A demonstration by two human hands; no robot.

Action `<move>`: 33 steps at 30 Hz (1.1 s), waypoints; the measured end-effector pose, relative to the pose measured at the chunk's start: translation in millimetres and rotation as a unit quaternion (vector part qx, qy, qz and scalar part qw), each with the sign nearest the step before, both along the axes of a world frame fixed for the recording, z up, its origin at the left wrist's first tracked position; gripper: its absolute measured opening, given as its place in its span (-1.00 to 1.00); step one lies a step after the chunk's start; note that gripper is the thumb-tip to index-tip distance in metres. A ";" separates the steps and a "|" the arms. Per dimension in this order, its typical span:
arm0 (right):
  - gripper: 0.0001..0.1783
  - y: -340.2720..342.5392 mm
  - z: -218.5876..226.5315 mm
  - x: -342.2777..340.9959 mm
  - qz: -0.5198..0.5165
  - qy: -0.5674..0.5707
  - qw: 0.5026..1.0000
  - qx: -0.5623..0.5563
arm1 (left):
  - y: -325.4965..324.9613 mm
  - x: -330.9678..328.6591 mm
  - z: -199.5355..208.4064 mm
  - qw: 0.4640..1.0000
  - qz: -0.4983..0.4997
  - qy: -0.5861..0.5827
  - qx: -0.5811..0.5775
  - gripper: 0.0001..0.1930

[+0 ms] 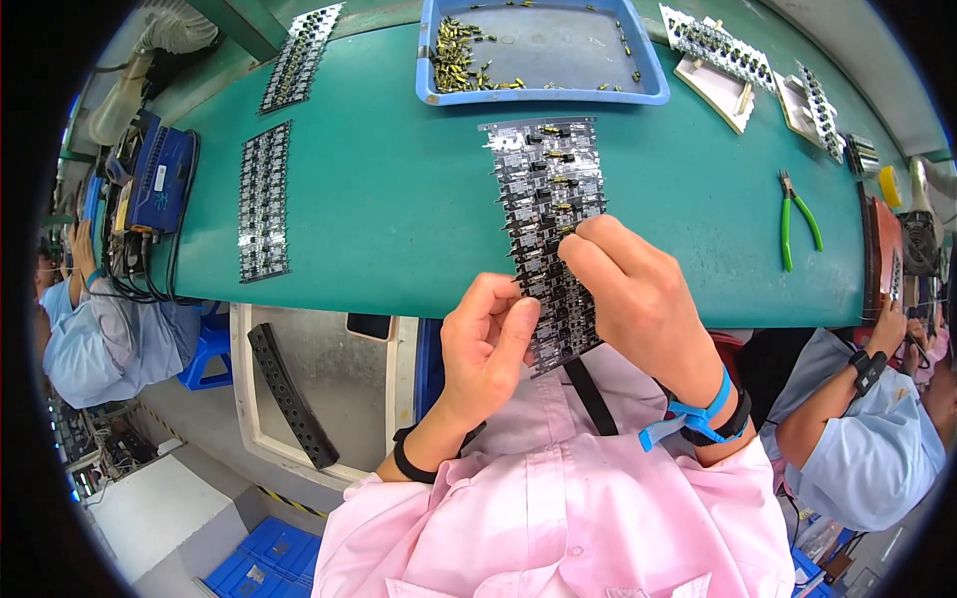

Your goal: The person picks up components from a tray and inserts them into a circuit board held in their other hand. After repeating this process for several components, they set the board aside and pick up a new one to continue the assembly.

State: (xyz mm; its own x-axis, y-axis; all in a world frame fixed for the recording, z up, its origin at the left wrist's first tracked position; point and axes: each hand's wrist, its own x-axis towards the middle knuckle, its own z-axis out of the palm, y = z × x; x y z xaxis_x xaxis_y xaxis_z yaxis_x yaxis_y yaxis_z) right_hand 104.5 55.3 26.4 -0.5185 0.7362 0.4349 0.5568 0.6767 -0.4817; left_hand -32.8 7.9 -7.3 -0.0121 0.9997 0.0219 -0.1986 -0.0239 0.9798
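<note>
A long dark circuit board panel [510, 189] with rows of small components slants toward me over the front edge of the green bench. My left hand [480, 349] grips its lower left edge, thumb on top. My right hand [643, 299] is closed in a pinch over the middle of the panel. Its fingertips touch the board, and whatever they hold is hidden. Several small yellow-and-black parts sit in a column on the panel's far half. Beyond it, a blue tray [543, 98] holds many loose parts [454, 65] of the same kind, heaped at its left.
Two more board panels [264, 199] [299, 60] lie on the left of the bench [389, 199]. Green-handled cutters [797, 221] rest at right, below populated boards on pale holders [718, 95]. A blue device [159, 174] with cables stands far left. Co-workers' arms [832, 399] show at both sides.
</note>
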 end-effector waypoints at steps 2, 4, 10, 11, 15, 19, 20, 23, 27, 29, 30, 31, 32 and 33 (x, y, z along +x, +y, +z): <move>-0.69 2.0 -0.2 -0.9 0.005 -0.003 1.000 0.006 | 1.4 -0.1 0.1 1.000 -0.001 -0.004 0.001 -0.94; -0.71 4.2 -0.6 -1.6 0.014 -0.010 1.000 0.020 | 2.8 0.5 0.9 1.000 0.000 -0.014 -0.009 -0.94; -0.77 10.2 -10.9 0.9 0.011 0.053 0.999 0.003 | 6.0 -1.8 0.2 1.000 -0.002 -0.005 -0.003 -0.94; -0.78 10.5 -11.6 1.5 0.005 0.084 0.996 -0.017 | 6.2 -1.2 1.1 1.000 -0.001 -0.009 -0.007 -0.94; -0.78 9.8 -8.1 -4.8 -0.072 0.135 0.988 -0.025 | 6.6 -2.5 2.4 1.000 0.006 -0.018 -0.014 -0.94; -0.71 7.1 2.4 -10.7 -0.193 0.160 0.963 -0.100 | 7.4 -2.7 4.8 0.999 0.012 -0.031 -0.005 -0.94; -0.68 7.1 4.1 -10.7 -0.233 0.168 0.947 -0.142 | 7.5 -2.5 6.1 0.999 0.014 -0.038 0.001 -0.94; -0.67 12.5 1.6 -6.5 -0.123 0.331 0.863 -0.361 | 8.4 -1.3 6.8 0.999 0.019 -0.042 0.010 -0.93; -0.69 15.3 -5.8 -10.6 -0.063 0.416 0.791 -0.444 | 9.5 -3.0 6.4 0.999 0.028 -0.034 0.016 -0.93; -0.70 17.5 -5.6 -14.4 -0.063 0.424 0.792 -0.436 | 10.9 -6.5 7.2 0.999 0.032 -0.026 0.018 -0.92; -0.71 18.7 -4.9 -16.1 -0.065 0.417 0.795 -0.436 | 11.9 -8.8 7.8 0.999 0.031 -0.026 0.018 -0.92; -0.71 20.0 -3.9 -17.8 -0.067 0.410 0.798 -0.436 | 13.0 -11.4 8.5 0.999 0.027 -0.027 0.016 -0.92; -0.72 20.3 -3.3 -19.8 -0.069 0.404 0.801 -0.436 | 13.6 -14.2 8.8 0.999 0.023 -0.027 0.013 -0.91; -0.72 20.3 -2.0 -21.6 -0.070 0.404 0.802 -0.435 | 14.4 -16.4 9.4 0.999 0.018 -0.028 0.010 -0.90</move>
State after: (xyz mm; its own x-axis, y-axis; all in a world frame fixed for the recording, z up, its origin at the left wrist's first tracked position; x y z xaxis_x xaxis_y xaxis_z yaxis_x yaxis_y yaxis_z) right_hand 82.9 75.6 24.4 -0.2128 0.9693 -0.1231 -0.1330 -0.1536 -0.9791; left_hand -49.2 22.3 2.1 -0.0496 0.9979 0.0410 -0.2517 -0.0522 0.9664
